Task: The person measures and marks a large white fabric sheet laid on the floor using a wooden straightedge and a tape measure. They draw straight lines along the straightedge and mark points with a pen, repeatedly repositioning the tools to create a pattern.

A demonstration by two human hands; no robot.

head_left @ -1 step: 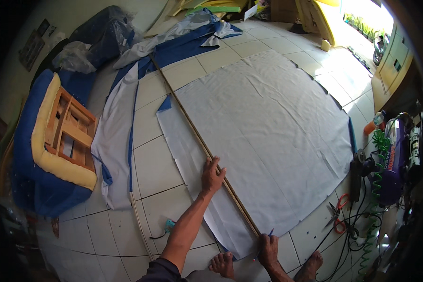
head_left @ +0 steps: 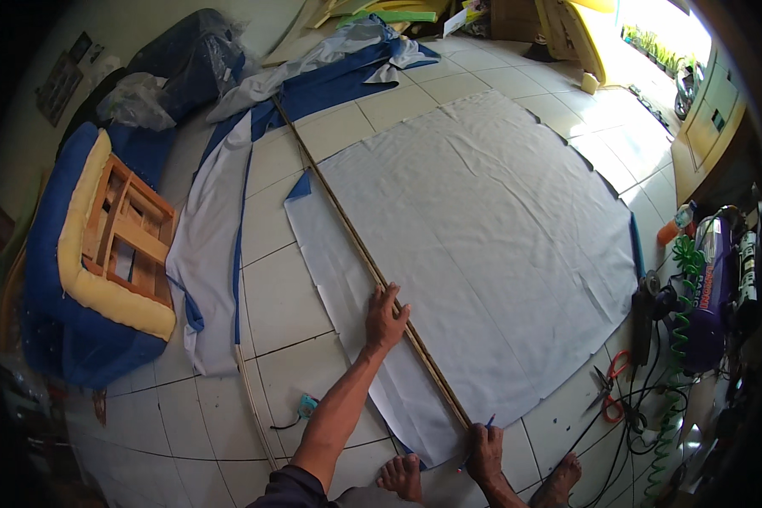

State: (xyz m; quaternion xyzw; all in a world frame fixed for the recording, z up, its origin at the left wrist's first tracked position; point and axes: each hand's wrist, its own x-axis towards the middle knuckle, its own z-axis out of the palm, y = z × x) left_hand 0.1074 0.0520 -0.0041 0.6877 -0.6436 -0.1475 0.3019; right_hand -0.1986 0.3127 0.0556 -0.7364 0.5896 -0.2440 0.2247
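A large sheet of pale grey-white fabric [head_left: 474, 245] with a blue underside lies spread on the tiled floor. Across its left part runs a long, thin wooden strip [head_left: 347, 222], slanting from the far left down to my feet. My left hand [head_left: 386, 318] grips the strip around its middle, pressing it against the cloth. At the strip's near end my right hand [head_left: 484, 453] is closed, with a blue pencil [head_left: 490, 420] poking out of its fingers. One far left corner of the fabric [head_left: 299, 188] is folded over, showing blue.
Left stands a blue and yellow padded seat [head_left: 114, 317] with a wooden frame. More blue-and-grey cloth [head_left: 216, 199] trails beside it. On the right lie orange-handled scissors [head_left: 614, 385], an angle grinder [head_left: 645, 309], cables and a purple compressor [head_left: 711, 296] with a green coiled hose [head_left: 680, 339].
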